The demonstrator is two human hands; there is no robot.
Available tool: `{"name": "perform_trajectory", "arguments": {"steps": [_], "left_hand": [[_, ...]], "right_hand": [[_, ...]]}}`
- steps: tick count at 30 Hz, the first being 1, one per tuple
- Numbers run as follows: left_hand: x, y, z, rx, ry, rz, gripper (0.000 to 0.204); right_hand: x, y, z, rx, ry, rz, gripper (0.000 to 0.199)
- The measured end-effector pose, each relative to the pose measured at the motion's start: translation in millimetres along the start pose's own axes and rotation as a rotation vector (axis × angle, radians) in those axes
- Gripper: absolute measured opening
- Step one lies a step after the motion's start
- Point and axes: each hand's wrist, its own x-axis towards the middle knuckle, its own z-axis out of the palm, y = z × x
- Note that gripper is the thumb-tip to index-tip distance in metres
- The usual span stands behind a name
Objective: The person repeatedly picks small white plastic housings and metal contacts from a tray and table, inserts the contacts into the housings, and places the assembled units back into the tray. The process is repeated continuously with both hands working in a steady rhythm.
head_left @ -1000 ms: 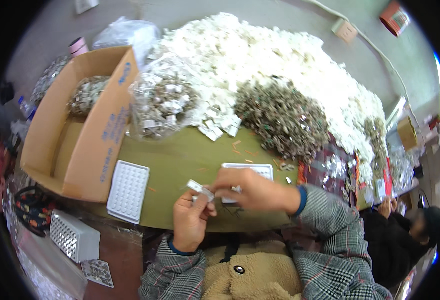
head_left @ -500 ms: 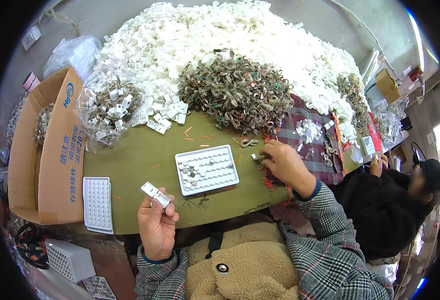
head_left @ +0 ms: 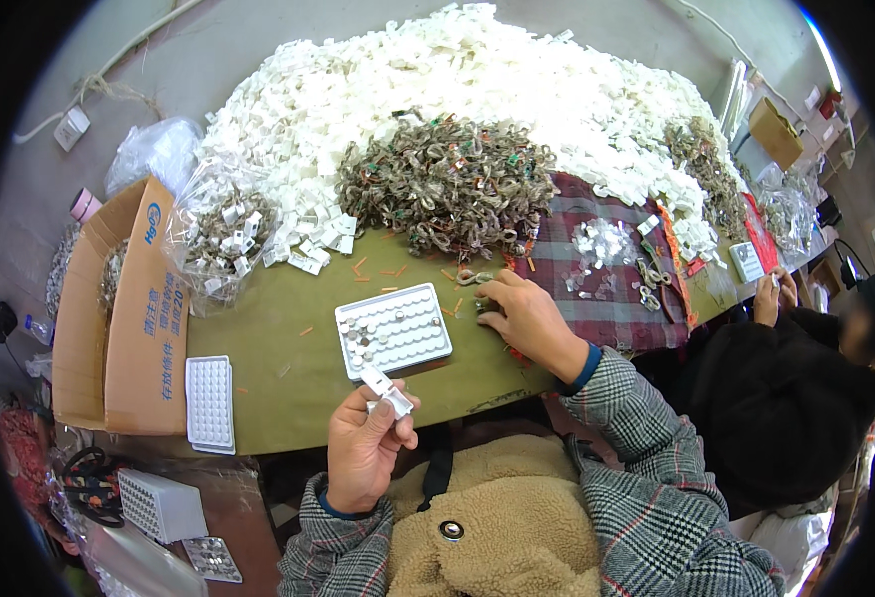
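Note:
My left hand (head_left: 365, 453) pinches a small white plastic case (head_left: 388, 394) with its lid swung up, just in front of a tray. That white tray (head_left: 419, 350) has rows of round pockets, with several silvery button cells (head_left: 363, 338) clustered at its left. Beyond its right edge, my right hand (head_left: 529, 320) rests low over the table with curled fingers. A tiny shiny piece shows at its fingertips; I cannot make out what it is. Touching or just beside the index finger lies a small grey wire bundle (head_left: 471, 278).
A big heap of white plastic cases (head_left: 437, 75) and a pile of wire bundles (head_left: 447, 184) fill the back. At left stand a cardboard box (head_left: 139, 338), a filled plastic bag (head_left: 220, 234) and another pocketed tray (head_left: 209, 403). Checked cloth (head_left: 596, 289) and a co-worker (head_left: 785, 398) are at right.
The view has shifted, so the table things sit further left or lower. My left hand with the white case has come closer to the tray; my right hand stays by the wire bundle.

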Motion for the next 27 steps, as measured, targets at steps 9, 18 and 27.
{"name": "perform_trajectory", "arguments": {"steps": [9, 18, 27], "left_hand": [[0.2, -2.5, 28.9, 0.231, -0.093, 0.067, 0.026], [23.7, -38.2, 60.8, 0.559, -0.353, 0.036, 0.031], [17.8, -44.7, 63.0, 0.453, -0.116, -0.067, 0.020]], "right_hand": [[-21.4, -25.3, -26.9, 0.452, 0.109, 0.068, 0.020], [-75.0, -48.5, -34.4, 0.835, 0.154, -0.056, 0.018], [-76.9, -42.0, -25.2, 1.696, 0.242, 0.323, 0.022]]}}
